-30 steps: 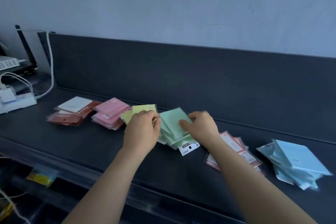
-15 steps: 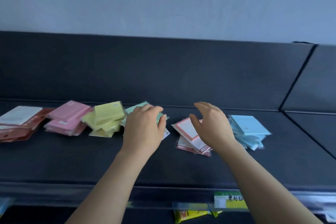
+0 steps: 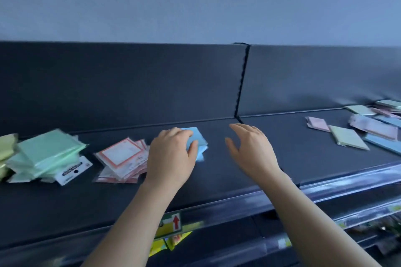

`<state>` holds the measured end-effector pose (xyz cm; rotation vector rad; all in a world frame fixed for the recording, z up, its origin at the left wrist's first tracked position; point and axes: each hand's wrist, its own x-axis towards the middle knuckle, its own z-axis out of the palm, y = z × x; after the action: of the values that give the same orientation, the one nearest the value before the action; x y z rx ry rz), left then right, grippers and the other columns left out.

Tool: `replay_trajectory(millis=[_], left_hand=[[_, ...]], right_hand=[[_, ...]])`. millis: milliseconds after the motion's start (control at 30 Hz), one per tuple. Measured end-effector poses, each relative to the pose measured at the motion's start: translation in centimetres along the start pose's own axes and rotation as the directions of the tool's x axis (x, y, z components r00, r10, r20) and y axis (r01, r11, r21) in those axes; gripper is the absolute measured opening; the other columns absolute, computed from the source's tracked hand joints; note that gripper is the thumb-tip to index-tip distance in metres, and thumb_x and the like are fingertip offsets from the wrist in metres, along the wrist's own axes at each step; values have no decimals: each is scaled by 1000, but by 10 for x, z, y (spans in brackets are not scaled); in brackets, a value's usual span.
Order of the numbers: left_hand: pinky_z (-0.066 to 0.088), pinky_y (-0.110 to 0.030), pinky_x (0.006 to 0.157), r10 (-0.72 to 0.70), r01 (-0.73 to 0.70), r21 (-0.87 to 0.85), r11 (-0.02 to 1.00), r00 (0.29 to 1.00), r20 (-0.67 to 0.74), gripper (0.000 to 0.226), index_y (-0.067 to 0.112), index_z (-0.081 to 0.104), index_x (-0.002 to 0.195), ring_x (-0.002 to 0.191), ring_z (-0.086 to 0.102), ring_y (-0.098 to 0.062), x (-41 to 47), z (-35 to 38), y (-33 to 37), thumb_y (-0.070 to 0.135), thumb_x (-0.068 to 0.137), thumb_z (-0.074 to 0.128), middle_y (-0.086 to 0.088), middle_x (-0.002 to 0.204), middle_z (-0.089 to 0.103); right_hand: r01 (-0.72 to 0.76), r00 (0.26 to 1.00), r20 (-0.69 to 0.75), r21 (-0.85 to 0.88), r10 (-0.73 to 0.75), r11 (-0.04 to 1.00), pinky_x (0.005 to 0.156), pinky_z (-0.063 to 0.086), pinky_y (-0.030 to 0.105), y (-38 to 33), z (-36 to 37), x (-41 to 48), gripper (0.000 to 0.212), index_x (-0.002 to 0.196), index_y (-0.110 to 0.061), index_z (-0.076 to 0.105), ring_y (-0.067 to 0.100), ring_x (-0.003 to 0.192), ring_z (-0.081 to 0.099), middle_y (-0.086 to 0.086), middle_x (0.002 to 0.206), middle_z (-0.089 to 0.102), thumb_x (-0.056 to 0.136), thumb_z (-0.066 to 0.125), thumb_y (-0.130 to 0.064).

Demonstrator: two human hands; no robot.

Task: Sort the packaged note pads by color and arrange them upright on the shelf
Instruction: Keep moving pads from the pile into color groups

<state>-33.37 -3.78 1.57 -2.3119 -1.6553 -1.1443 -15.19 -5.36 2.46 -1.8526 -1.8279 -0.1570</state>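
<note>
Left hand (image 3: 171, 154) covers the blue pile (image 3: 198, 139), grip unclear, right hand (image 3: 249, 149) spread empty; colour piles (image 3: 47, 151) leftward lie flat, loose pads (image 3: 347, 136) rightward unsorted.

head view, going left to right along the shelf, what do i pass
yellow pads → green pads → red-bordered packs → left hand holding the blue pads → right hand, open → loose pastel pads at the far right
</note>
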Motion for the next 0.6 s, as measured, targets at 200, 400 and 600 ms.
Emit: replay_trajectory(millis=[200,400,600], left_hand=[[43,-35,82,35,-33,-67,997,999,37,27,17,69,112,95,58,-25,16,70,105,31,92,57,2,105,69],[41,-32,84,79,-67,-91,994,987,140,30,20,65,119,100,55,-22,34,136,186,35,96,50,5,111,66],[43,-33,85,114,-103,-56,993,953,280,29,20,63,117,101,53,-23,69,194,234,33,98,46,3,116,62]], right_hand=[[-50,999,4,-48,50,998,109,24,26,128,-37,-5,39,131,-10,55,23,122,51,3,132,58,97,50,-29],[-184,981,40,-121,190,975,98,37,36,237,-57,-9,32,115,-6,61,31,112,55,9,120,64,94,52,-27],[-312,945,54,-131,321,941,85,44,38,319,-60,11,27,109,-5,65,33,107,56,11,115,65,94,48,-21]])
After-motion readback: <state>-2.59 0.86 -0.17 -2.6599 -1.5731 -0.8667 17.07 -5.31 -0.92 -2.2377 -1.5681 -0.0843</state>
